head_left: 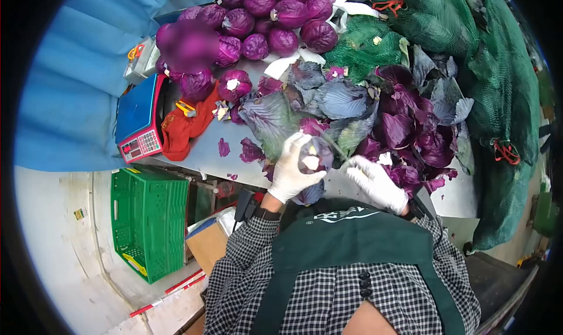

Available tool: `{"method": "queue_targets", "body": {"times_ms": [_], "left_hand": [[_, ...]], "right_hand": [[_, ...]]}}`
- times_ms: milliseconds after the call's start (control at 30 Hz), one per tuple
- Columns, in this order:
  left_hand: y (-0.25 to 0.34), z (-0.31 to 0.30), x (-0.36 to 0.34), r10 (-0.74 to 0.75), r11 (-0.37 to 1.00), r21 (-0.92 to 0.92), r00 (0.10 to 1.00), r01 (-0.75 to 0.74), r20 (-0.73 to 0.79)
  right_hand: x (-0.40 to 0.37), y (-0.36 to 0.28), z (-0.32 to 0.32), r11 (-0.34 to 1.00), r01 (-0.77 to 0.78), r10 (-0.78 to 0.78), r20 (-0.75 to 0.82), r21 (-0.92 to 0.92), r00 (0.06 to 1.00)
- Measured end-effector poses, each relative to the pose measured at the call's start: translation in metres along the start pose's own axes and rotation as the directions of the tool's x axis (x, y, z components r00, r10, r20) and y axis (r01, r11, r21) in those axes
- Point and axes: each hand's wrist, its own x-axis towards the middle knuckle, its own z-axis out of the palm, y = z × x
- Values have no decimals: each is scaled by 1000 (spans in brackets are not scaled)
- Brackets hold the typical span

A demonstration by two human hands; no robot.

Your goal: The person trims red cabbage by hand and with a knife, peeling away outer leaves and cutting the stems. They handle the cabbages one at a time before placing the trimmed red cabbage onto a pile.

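Note:
My left hand (288,169), in a white glove, is wrapped round the side of a red cabbage (321,150). The cabbage's pale cut stem end faces up towards me. My right hand (376,184), also gloved, is closed just right of it, with a knife (334,146) whose thin blade points up and left beside the cabbage; the handle is mostly hidden by the fingers. Behind the cabbage lie large grey-green outer leaves (343,99). Loose purple leaves (404,124) are heaped beyond my right hand.
Several trimmed red cabbages (290,12) are piled at the back. A digital scale (139,115) stands at the left, beside a red cloth (189,130) with a yellow cutter (186,109) on it. Green mesh sacks (498,100) line the right. Green crates (149,218) stand below left.

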Motion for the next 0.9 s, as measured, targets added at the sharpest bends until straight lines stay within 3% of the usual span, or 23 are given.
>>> {"method": "queue_targets", "body": {"times_ms": [33, 67, 133, 200, 233, 300, 367, 467, 633, 733, 800, 867, 900], "left_hand": [[1, -1, 2, 71, 997, -1, 993, -71, 99], [-1, 0, 2, 52, 998, -42, 985, -46, 165], [-1, -4, 4, 33, 999, -2, 988, -33, 154], [4, -14, 5, -63, 992, 115, 985, 45, 157], [6, -14, 5, -67, 992, 115, 986, 50, 151], [7, -16, 6, -330, 944, 67, 919, 323, 218], [11, -13, 6, -323, 946, 97, 925, 310, 198], [1, -4, -1, -148, 986, -70, 986, 153, 72], [-5, 0, -8, -180, 976, -99, 976, 193, 125], [-6, 1, -9, -141, 985, -76, 979, 154, 150], [-13, 6, -9, -33, 994, -95, 992, 45, 125], [-6, 3, -7, -42, 992, -116, 991, 57, 130], [-3, 2, -7, -51, 988, -137, 990, 69, 135]], "right_hand": [[4, 1, -2, 999, -27, 27, -19, 20, 999], [9, 6, -3, 1000, -20, 20, -45, -14, 999], [18, 19, -1, 999, -18, 14, -75, -48, 997], [25, 33, 0, 954, -25, -2, -87, -299, 996], [27, 38, 1, 953, -21, -4, -81, -303, 997], [33, 45, 3, 897, 115, -124, 7, -427, 992], [39, 39, 5, 866, 149, -139, 56, -478, 989], [47, 32, 4, 792, 166, -146, 81, -588, 986], [57, 21, 0, 721, 204, -64, 229, -662, 971], [62, 25, 2, 712, 244, -104, 245, -659, 964], [66, 22, 2, 686, 251, -88, 266, -682, 960], [69, 22, 0, 663, 253, -69, 278, -705, 958], [71, 23, 0, 697, 201, -113, 171, -688, 979]]}}
